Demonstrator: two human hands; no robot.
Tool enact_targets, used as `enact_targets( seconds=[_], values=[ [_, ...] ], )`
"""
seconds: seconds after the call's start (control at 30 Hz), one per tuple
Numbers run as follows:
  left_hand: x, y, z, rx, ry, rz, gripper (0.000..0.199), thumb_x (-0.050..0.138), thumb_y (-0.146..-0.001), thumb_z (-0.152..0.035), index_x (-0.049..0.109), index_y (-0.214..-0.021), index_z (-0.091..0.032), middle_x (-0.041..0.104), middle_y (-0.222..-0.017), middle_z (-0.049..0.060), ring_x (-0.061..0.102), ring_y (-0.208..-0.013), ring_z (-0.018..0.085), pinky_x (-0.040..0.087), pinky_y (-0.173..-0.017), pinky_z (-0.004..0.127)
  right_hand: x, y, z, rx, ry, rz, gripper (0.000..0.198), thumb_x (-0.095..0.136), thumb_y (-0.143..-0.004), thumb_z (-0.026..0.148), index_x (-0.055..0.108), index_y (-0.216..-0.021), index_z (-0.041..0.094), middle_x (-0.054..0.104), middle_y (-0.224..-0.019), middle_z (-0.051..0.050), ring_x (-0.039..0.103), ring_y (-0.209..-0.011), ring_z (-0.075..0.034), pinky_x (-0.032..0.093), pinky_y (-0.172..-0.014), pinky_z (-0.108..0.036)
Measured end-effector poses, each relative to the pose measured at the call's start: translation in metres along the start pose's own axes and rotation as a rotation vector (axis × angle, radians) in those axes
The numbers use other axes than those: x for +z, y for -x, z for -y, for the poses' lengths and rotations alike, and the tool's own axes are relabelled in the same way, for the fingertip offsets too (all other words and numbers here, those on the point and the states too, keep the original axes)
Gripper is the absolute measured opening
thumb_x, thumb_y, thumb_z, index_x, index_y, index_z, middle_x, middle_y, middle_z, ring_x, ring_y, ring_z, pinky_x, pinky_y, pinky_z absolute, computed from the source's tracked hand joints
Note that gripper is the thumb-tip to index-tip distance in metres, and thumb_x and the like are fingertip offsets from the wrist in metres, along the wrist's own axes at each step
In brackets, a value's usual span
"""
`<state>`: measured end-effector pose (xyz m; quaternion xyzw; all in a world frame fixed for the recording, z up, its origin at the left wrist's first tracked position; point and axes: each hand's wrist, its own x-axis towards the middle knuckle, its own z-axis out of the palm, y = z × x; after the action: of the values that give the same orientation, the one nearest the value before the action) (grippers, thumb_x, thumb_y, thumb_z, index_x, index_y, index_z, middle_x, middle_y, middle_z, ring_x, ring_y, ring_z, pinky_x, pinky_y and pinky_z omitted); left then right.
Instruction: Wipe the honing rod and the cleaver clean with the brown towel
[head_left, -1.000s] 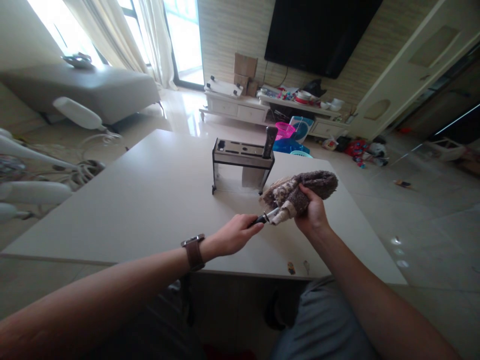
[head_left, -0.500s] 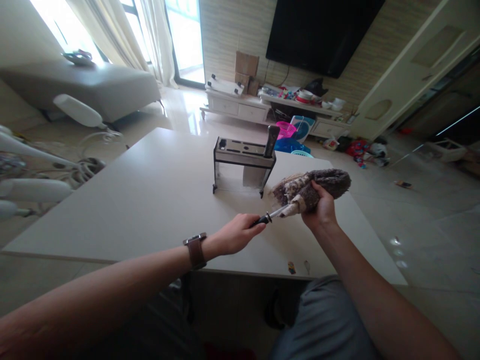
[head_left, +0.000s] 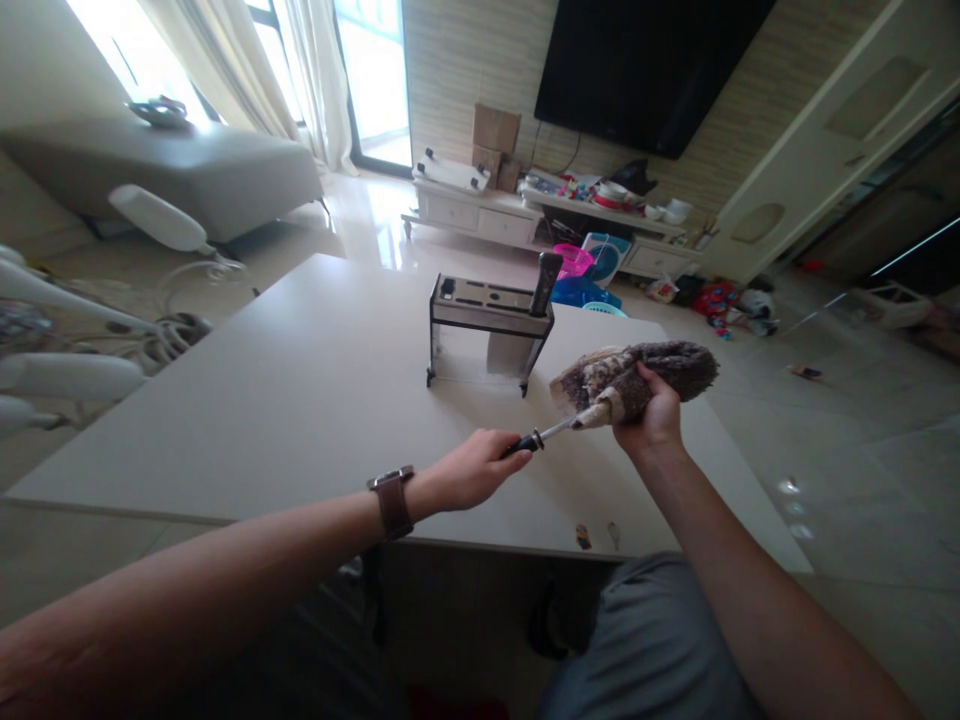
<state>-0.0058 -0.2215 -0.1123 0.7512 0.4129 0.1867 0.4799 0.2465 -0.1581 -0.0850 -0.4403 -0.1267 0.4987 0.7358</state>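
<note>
My left hand (head_left: 478, 470) is closed around the black handle of a sharpening steel (head_left: 557, 429), which points right and slightly upward above the table. The far end of its metal rod is hidden inside a brown and cream fluffy cloth (head_left: 679, 368). My right hand (head_left: 658, 418) grips this bunched cloth from below, thumb on top, wrapping it around the rod. Behind them a knife block (head_left: 487, 300) with a dark frame and clear lower sides stands upright on the table. One cleaver (head_left: 550, 275) sits in its right slot, black handle up, with the wide blade showing below.
The white table (head_left: 300, 400) bears two small items, a colourful piece (head_left: 583, 537) and a pale one (head_left: 614, 534), by its near edge. White chairs (head_left: 161, 220) stand at the left. Beyond are a cluttered TV cabinet (head_left: 506, 225) and a pink basket (head_left: 572, 261).
My right hand and the cloth have slid a little to the right along the rod, away from the handle. My left hand has stayed nearly still.
</note>
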Motion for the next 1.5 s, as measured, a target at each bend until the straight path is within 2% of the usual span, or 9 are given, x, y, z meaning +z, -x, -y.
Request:
enact_targets(
  seconds=[0.2,0.7,1.5],
  values=[
    [0.001,0.001,0.004,-0.019,-0.014,0.006,0.038,0.047,-0.101,-0.049,0.055,-0.08,-0.018,0.052,-0.069,-0.002,0.042,-0.063,0.014,0.027,-0.058,0.031,0.005,0.007,-0.003,0.009,0.054,-0.046,0.009,0.067,-0.081,0.015,0.074,-0.087,0.016,0.079,-0.082,0.0,0.074,-0.068,-0.014,0.065,-0.062,-0.023],
    [0.0,0.002,0.002,-0.034,-0.008,0.012,0.038,0.047,-0.1,-0.05,0.055,-0.081,-0.018,0.053,-0.07,-0.002,0.042,-0.064,0.014,0.028,-0.058,0.031,-0.005,0.002,-0.012,0.016,0.1,0.061,0.017,0.073,-0.076,0.018,0.075,-0.092,0.016,0.081,-0.087,-0.002,0.075,-0.072,-0.017,0.067,-0.066,-0.027],
    [-0.001,0.004,0.0,-0.046,0.008,0.013,0.039,0.046,-0.1,-0.051,0.053,-0.08,-0.018,0.052,-0.071,-0.002,0.042,-0.064,0.014,0.027,-0.058,0.031,-0.007,0.001,-0.015,0.03,0.122,0.079,0.018,0.075,-0.075,0.019,0.074,-0.093,0.018,0.081,-0.087,-0.001,0.075,-0.072,-0.017,0.067,-0.066,-0.029]
  ],
)
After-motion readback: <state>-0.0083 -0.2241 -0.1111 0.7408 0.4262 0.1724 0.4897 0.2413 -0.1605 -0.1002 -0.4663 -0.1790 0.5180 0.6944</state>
